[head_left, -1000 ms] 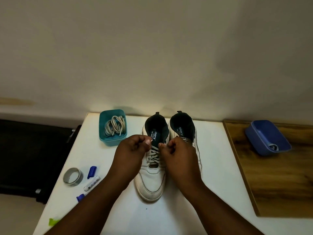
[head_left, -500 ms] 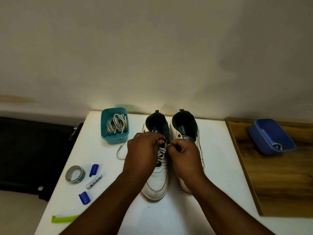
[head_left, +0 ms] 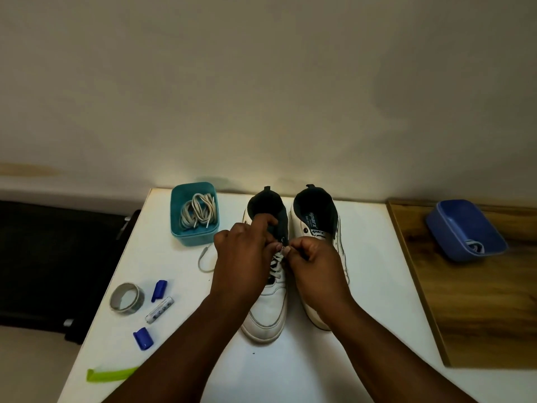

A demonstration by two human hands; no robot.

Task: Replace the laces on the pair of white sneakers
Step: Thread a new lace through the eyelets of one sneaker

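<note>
On bench, against wall | left sneaker [head_left: 268, 309] beside right sneaker [head_left: 316, 225], toes facing wearer for eyelet access | left hand [head_left: 242, 257] gripping collar — steadying | right hand [head_left: 312, 263] pinching lace [head_left: 276, 264] — threading upper eyelet | spare laces [head_left: 197, 212] waiting in teal tub [head_left: 191, 238] within reach

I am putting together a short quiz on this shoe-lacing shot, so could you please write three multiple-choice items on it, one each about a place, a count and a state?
1. Where does the teal box stand?
A. beside the left sneaker, towards the table's left edge
B. on the wooden board
C. in front of the sneakers

2. How many blue caps lie on the table?
A. one
B. two
C. four

3. What is the right hand doing?
A. lying flat
B. pinching the lace
C. lifting the right sneaker

Answers: 1 A, it holds spare laces there. 2 B, one above the marker, one below. 3 B, fingertips meet on the lace, opposite the left hand.
</note>
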